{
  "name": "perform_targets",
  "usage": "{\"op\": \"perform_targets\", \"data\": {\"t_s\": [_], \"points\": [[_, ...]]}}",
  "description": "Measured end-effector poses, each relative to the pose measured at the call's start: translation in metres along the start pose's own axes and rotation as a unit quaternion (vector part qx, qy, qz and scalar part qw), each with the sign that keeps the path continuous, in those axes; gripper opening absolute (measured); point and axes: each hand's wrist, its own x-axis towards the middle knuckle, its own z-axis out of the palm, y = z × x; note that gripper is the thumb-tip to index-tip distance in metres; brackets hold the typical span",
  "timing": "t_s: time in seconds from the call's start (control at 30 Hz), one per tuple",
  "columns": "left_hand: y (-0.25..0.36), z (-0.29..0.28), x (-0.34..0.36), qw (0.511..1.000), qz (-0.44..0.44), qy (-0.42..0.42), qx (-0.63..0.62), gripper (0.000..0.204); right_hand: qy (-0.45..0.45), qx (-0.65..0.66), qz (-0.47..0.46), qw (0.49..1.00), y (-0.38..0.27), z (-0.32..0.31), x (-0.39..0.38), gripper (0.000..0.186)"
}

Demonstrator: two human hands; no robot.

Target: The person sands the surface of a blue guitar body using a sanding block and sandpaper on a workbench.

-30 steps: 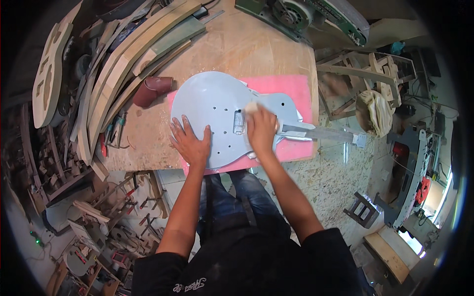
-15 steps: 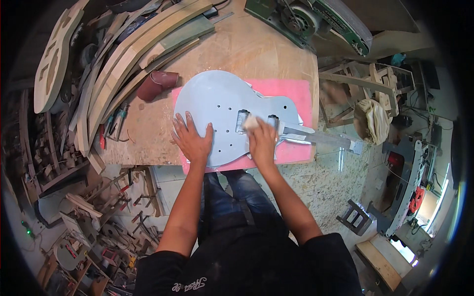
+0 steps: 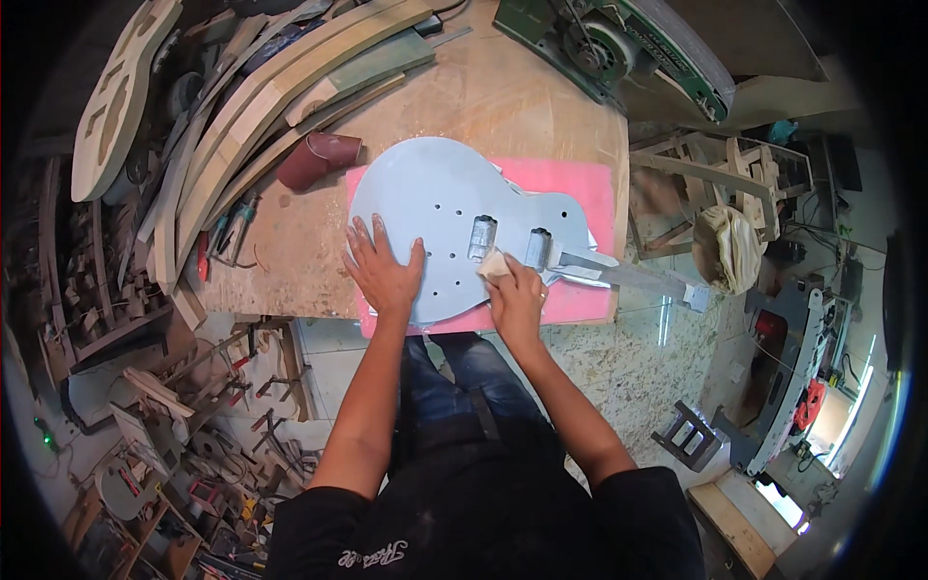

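Note:
A pale grey electric guitar body (image 3: 411, 184) lies flat on a pink foam sheet (image 3: 600, 213), its neck (image 3: 657, 277) pointing right. Several small holes and two rectangular pickup cavities show in its top. My left hand (image 3: 387, 275) rests flat on the lower left of the body, fingers spread. Between the fingers of my right hand (image 3: 518, 307) is a small cream piece, seemingly folded sandpaper (image 3: 494, 265). It touches the surface just below the left cavity; its underside is hidden.
On the wooden bench (image 3: 464, 92), curved wood strips (image 3: 280, 87) are stacked at left, near a maroon abrasive roll (image 3: 319, 161) and hand tools (image 3: 235, 230). A green belt machine (image 3: 619, 53) stands at the far right. Clamps (image 3: 266, 387) hang below the bench's left side.
My right hand has shifted slightly toward me with the cream piece, from between the cavities to below the left one. My left hand stays on the body. The whole view has shifted a little.

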Motion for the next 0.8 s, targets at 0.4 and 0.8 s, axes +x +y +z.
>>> {"op": "perform_targets", "data": {"t_s": [0.4,0.8], "points": [[-0.002,0.0,0.0,1.0,-0.002,-0.001,-0.004,0.09,0.058,-0.014,0.008,0.998,-0.003,0.011,-0.019,0.02],[-0.001,-0.001,0.002,1.0,0.003,-0.002,-0.003,0.092,0.105,-0.016,0.114,0.988,-0.018,0.02,0.002,0.018]]}}
